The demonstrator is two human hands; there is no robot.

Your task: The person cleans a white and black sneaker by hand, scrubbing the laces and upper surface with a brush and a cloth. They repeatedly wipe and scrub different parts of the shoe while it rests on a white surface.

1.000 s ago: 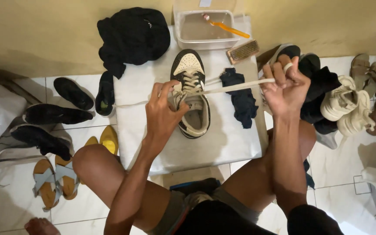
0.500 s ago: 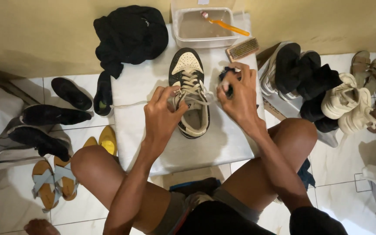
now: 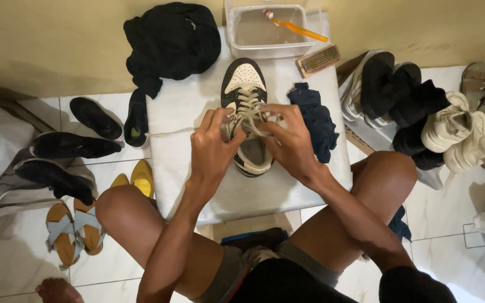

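A black-and-cream sneaker (image 3: 246, 115) with a perforated toe cap lies toe-away on a white cloth-covered stool (image 3: 197, 112), at the middle of its top. Both hands meet over the sneaker's laced middle. The left hand (image 3: 215, 145) pinches a flat cream lace (image 3: 247, 110) between thumb and fingers, its fingers curled in; a loose end of that lace trails off leftward across the cloth. The right hand (image 3: 289, 139) is likewise closed on the lace strands, fingertips pressed together just above the tongue (the exact crossing under the fingers is hidden).

Just right of the sneaker sits a crumpled dark blue rag (image 3: 315, 120), soft and folded. Beyond the toe stands a clear plastic tub (image 3: 237, 36) holding cloudy water, with an orange toothbrush (image 3: 301, 30) lying across its rim, and a wooden bristle brush (image 3: 317, 60) beside it. A limp black garment (image 3: 172, 39) is heaped at the far left corner. Sandals, yellow flats (image 3: 141, 178) and chunky cream sneakers (image 3: 458, 132) lie on the glossy tiled floor.
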